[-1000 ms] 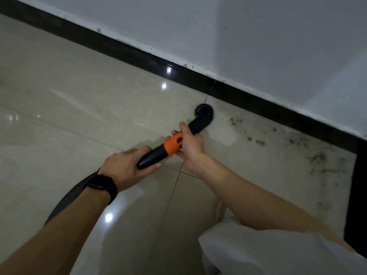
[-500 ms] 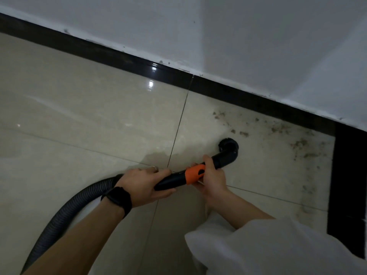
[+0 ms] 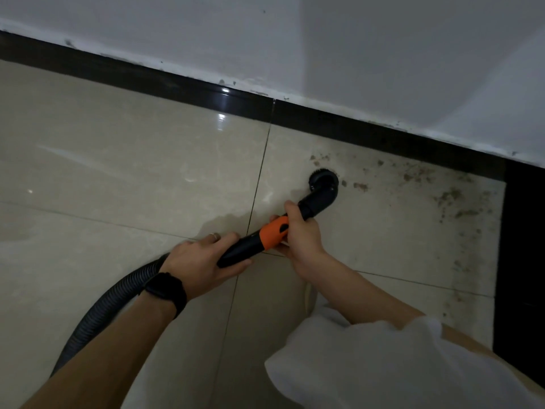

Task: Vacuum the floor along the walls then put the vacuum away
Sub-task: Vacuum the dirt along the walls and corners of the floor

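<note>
A black vacuum wand (image 3: 244,249) with an orange collar (image 3: 274,233) ends in a round brush nozzle (image 3: 323,181) that rests on the beige tiled floor (image 3: 118,172), a short way from the black skirting board (image 3: 339,125). My left hand (image 3: 203,261), with a dark watch on the wrist, grips the rear of the wand where the ribbed grey hose (image 3: 100,314) joins. My right hand (image 3: 300,231) grips the wand just ahead of the orange collar. Dark dirt specks (image 3: 427,178) lie on the tile right of the nozzle.
A white wall (image 3: 324,48) runs above the skirting. At the right, a black vertical strip (image 3: 522,246) closes off the floor in a corner. More grime (image 3: 460,261) lines that right edge. My white sleeve (image 3: 383,364) fills the lower right.
The nozzle swept right from the skirting by the tile joint onto the dirty tile, pulled back toward me, then pushed forward again to the left edge of the specks. Both hands kept their grip.
</note>
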